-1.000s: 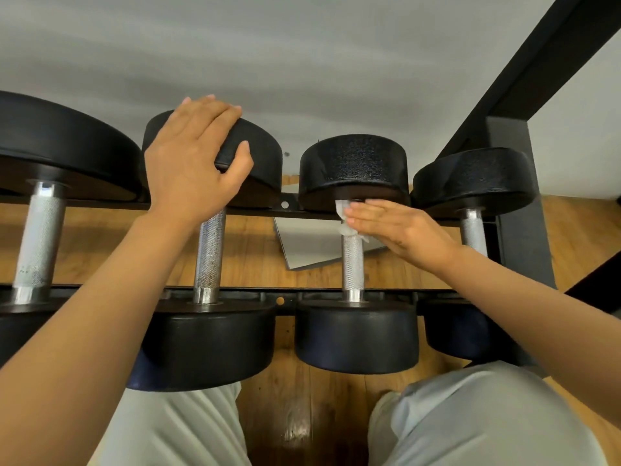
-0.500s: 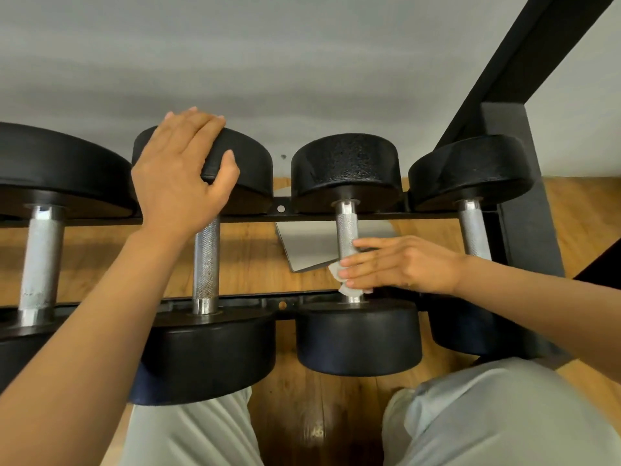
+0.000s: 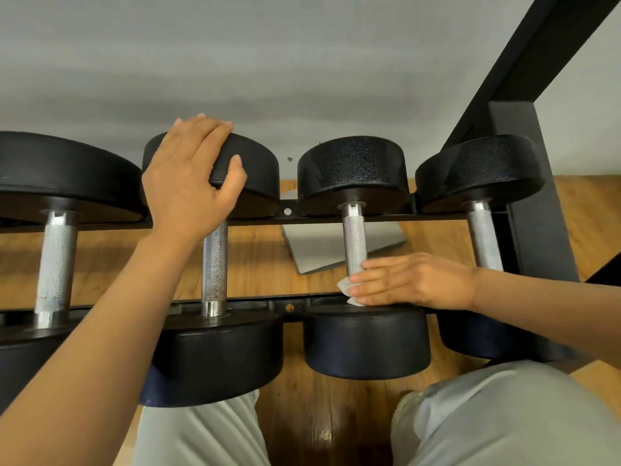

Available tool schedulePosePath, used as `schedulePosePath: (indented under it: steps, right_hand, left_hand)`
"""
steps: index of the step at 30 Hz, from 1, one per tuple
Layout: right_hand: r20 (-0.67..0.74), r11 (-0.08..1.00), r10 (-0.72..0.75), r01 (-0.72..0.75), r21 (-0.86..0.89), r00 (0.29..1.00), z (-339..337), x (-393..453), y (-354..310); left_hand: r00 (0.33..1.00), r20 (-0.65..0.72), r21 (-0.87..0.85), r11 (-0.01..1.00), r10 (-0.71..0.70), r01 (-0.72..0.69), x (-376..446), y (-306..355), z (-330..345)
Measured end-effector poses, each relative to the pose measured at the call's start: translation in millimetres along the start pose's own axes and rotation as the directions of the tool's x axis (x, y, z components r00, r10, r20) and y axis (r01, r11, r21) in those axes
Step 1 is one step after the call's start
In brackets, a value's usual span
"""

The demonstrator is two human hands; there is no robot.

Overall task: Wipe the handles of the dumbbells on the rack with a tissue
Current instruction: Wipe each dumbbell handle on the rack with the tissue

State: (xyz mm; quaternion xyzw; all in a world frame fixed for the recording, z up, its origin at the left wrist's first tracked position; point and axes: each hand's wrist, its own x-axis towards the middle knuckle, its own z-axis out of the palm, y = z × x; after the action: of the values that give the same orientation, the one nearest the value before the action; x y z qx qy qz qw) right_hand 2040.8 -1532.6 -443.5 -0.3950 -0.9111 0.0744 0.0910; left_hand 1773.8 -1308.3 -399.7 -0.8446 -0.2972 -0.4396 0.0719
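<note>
Since the frame a second back, my right hand (image 3: 415, 280) has slid with the white tissue (image 3: 347, 288) from the far end of the knurled silver handle (image 3: 354, 242) down to its near end, just above the black weight head facing me.

That hand now lies across the handle with fingers held flat and straight, pointing left. I see the crumpled tissue poking out beyond the fingertips, pressed against the metal; I cannot tell whether the thumb wraps round behind. This handle belongs to the third black round-headed dumbbell (image 3: 366, 344) from the left.

My left hand (image 3: 188, 183) rests on the far head of the second black dumbbell (image 3: 215, 358), fingers draped over the top and thumb hooked on its near edge, gripping it.

Four dumbbells lie side by side across the two rails of the black metal rack (image 3: 524, 213), handles running away from me. A larger one (image 3: 55, 260) sits at far left, a smaller one (image 3: 480, 237) at far right beside the rack's upright post.

Below the rack I see a brown wooden floor (image 3: 322, 422), a flat grey panel (image 3: 319, 247) lying on it, and my knees in pale grey trousers (image 3: 504, 422).
</note>
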Motion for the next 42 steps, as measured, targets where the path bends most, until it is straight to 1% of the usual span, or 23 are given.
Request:
schedulePosePath:
  steps: [3, 5, 7, 9, 10, 12, 13, 15, 17, 18, 19, 20, 21, 23, 24, 26, 30, 31, 33, 34, 36, 38, 42]
  right_hand:
    - [0.069, 0.995, -0.093, 0.095, -0.026, 0.993, -3.7, 4.1, 4.3]
    - [0.033, 0.997, -0.062, 0.063, -0.053, 0.998, -9.6, 8.7, 12.2]
    - [-0.121, 0.991, 0.108, -0.116, -0.064, 0.987, -12.9, 11.2, 20.6]
    - [-0.294, 0.944, 0.308, -0.33, -0.025, 0.905, -10.0, 13.9, 23.1]
    - [-0.341, 0.914, 0.389, -0.406, 0.023, 0.856, -5.4, 16.6, 20.0]
    - [-0.352, 0.831, 0.554, -0.528, 0.176, 0.754, 6.1, 22.4, 5.3]
    - [-0.329, 0.783, 0.622, -0.568, 0.253, 0.711, 9.0, 26.2, -4.2]
    - [-0.218, 0.691, 0.719, -0.641, 0.335, 0.66, 5.7, 35.8, -24.2]
    - [0.011, 0.57, 0.781, -0.719, 0.398, 0.625, -3.9, 47.6, -44.1]
    - [0.136, 0.488, 0.796, -0.759, 0.43, 0.589, -6.7, 53.4, -51.2]
    - [0.217, 0.418, 0.812, -0.798, 0.433, 0.543, -8.4, 61.0, -57.1]
    - [0.235, 0.368, 0.841, -0.834, 0.41, 0.487, -7.4, 71.1, -62.1]
    - [0.213, 0.322, 0.881, -0.867, 0.38, 0.421, -5.9, 83.1, -67.4]
    - [0.164, 0.173, 0.956, -0.919, 0.355, 0.244, -1.2, 107.3, -73.2]
    - [0.156, 0.102, 0.974, -0.93, 0.352, 0.165, 0.7, 118.4, -73.8]
    - [0.132, -0.01, 0.99, -0.924, 0.383, 0.044, -0.8, 137.2, -70.8]
    - [-0.003, -0.116, 0.989, -0.801, 0.588, -0.145, -13.9, 158.8, -53.0]
    - [-0.015, -0.126, 0.985, -0.784, 0.608, -0.17, -15.3, 160.2, -52.6]
    - [0.018, -0.156, 0.983, -0.793, 0.589, -0.18, -12.3, 156.2, -59.9]
    - [0.063, -0.2, 0.978, -0.794, 0.574, -0.201, -7.9, 150.9, -66.4]
    - [0.205, -0.329, 0.944, -0.762, 0.557, -0.258, 0.6, 136.1, -77.9]
    - [0.299, -0.392, 0.916, -0.756, 0.524, -0.268, 3.7, 133.9, -80.9]
    - [0.301, -0.422, 0.903, -0.766, 0.486, -0.306, -3.5, 144.7, -74.6]
  left_hand:
    - [1.0, -0.009, 0.003, 1.0, 0.004, -0.004, -0.3, 0.0, 0.4]
    - [1.0, -0.016, 0.001, 1.0, 0.01, -0.01, 0.0, -0.4, 0.9]
    - [1.0, -0.018, -0.003, 1.0, 0.013, -0.013, 0.1, -0.5, 0.9]
    - [1.0, -0.022, -0.001, 1.0, 0.013, -0.013, -0.2, -0.3, 1.2]
    - [1.0, -0.024, -0.001, 1.0, 0.014, -0.014, -0.3, -0.1, 1.4]
    - [1.0, -0.024, -0.004, 1.0, 0.01, -0.01, 0.1, 0.3, 1.4]
    - [1.0, -0.025, -0.006, 1.0, 0.007, -0.007, 0.3, 0.2, 1.3]
    - [0.999, -0.033, -0.008, 1.0, 0.003, -0.003, 0.1, -0.4, 1.3]
    - [0.999, -0.038, -0.013, 1.0, 0.001, -0.002, 0.3, 0.0, 1.1]
    - [0.999, -0.038, -0.017, 1.0, 0.001, -0.002, 0.4, 0.2, 1.0]
    - [0.999, -0.038, -0.02, 1.0, 0.001, -0.002, 0.2, 0.8, 0.8]
    - [0.999, -0.039, -0.023, 1.0, 0.0, -0.001, 0.0, 1.3, 0.4]
    - [0.999, -0.036, -0.025, 1.0, -0.002, 0.001, -0.1, 2.0, -0.1]
    - [1.0, -0.021, -0.028, 1.0, -0.011, 0.01, 0.3, 3.4, -1.4]
    - [1.0, -0.014, -0.027, 1.0, -0.014, 0.013, 0.5, 3.9, -1.9]
    - [1.0, 0.0, -0.019, 1.0, -0.013, 0.013, 1.3, 5.0, -3.5]
    - [0.999, 0.034, -0.011, 1.0, -0.016, 0.016, 2.9, 6.6, -5.4]
    - [0.999, 0.043, -0.01, 1.0, -0.018, 0.019, 2.9, 6.9, -5.6]
    - [0.998, 0.052, -0.001, 0.999, -0.033, 0.034, 3.0, 7.1, -6.8]
    - [0.997, 0.057, 0.001, 0.999, -0.044, 0.044, 3.2, 6.9, -7.5]
    - [0.996, 0.066, -0.012, 0.998, -0.059, 0.06, 2.3, 10.3, -7.5]
    - [0.998, 0.044, -0.006, 0.999, -0.053, 0.053, 2.2, 10.4, -7.7]
    - [0.999, 0.04, -0.009, 1.0, -0.018, 0.019, 1.9, 6.2, -6.0]
